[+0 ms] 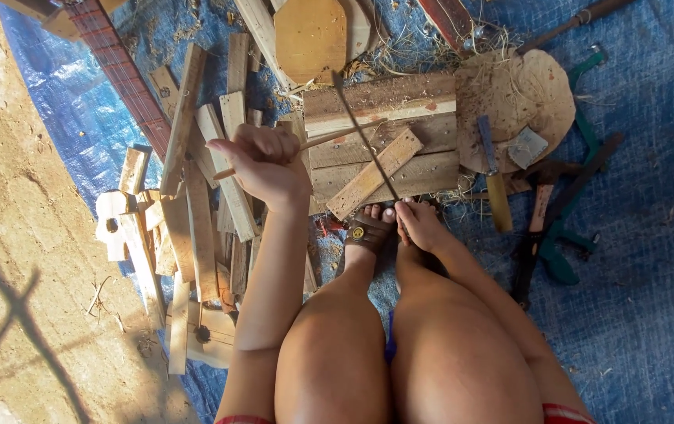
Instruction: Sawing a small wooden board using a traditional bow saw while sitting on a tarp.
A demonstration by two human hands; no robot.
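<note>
I noted rough scrap wood point(195, 228) heaped left on the blue tarp point(651, 235). Left hand point(262, 161) had its fingers clenched round a thin pale stick point(329, 137), raised over weathered planks point(384, 126). Right hand point(419, 224) pinned a dark blade point(364, 137) by the foot point(368, 228), bracing it upright; its fingers' closure I couldn't tell.

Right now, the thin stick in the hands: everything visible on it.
The thin stick is a pale, slender wooden strip, bare and roughly straight. It lies nearly level, tilted slightly up to the right. The left hand grips its near end in a fist. A dark narrow blade, held low by the right hand, crosses it above the wooden boards.
</note>
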